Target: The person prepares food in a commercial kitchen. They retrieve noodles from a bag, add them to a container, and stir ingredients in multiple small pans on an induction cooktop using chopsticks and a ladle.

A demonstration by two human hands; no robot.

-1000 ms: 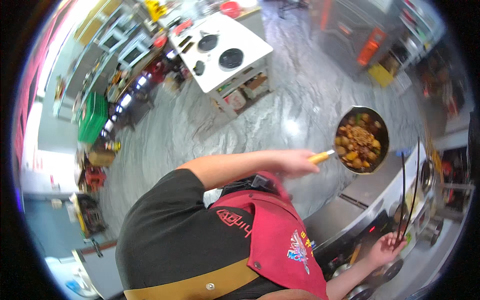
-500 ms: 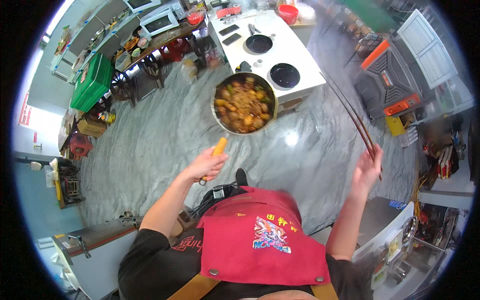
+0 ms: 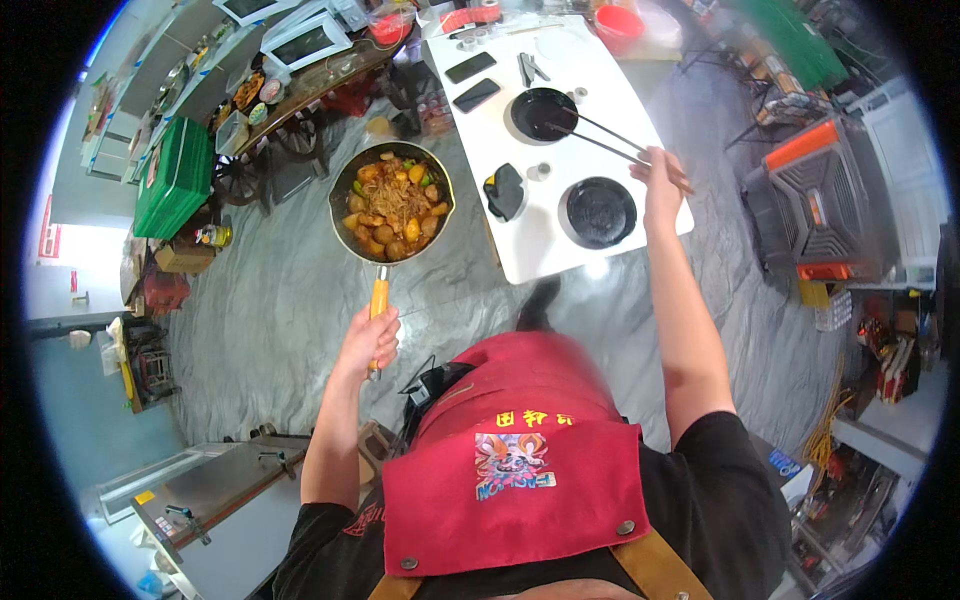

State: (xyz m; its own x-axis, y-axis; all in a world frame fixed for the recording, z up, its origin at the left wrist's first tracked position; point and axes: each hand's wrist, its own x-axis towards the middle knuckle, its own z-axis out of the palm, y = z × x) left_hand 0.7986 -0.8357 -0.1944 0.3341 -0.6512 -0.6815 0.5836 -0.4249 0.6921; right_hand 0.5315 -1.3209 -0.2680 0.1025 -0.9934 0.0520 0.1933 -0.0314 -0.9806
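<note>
My left hand [image 3: 368, 340] is wrapped round the yellow handle [image 3: 379, 297] of a deep frying pan [image 3: 337, 217], held in the air left of a white table [image 3: 530, 258]. Inside the pan lies a brown, saucy stew [image 3: 398, 205] with round chunks, green bits and a noodle-like heap on top. My right hand [image 3: 658, 185] grips long dark chopsticks [image 3: 610, 150] above the table's right side. Their tips are over or on the farther black plate [image 3: 540, 108]; contact is hard to tell. A second black plate [image 3: 601, 212] sits nearer, left of my right forearm.
On the table lie two dark phones [image 3: 473, 80], a metal tool [image 3: 532, 68], a crumpled black item [image 3: 503, 192] and a small clear cup [image 3: 540, 172]. A red bowl [image 3: 619, 28] stands behind. Left are a green crate [image 3: 173, 178] and a microwave [image 3: 305, 42]; right, a grey-orange box [image 3: 830, 200].
I have come closer to the table. The pan has shifted left, off the table's front corner. My right hand has swung the chopsticks from the right side to above the farther black plate.
</note>
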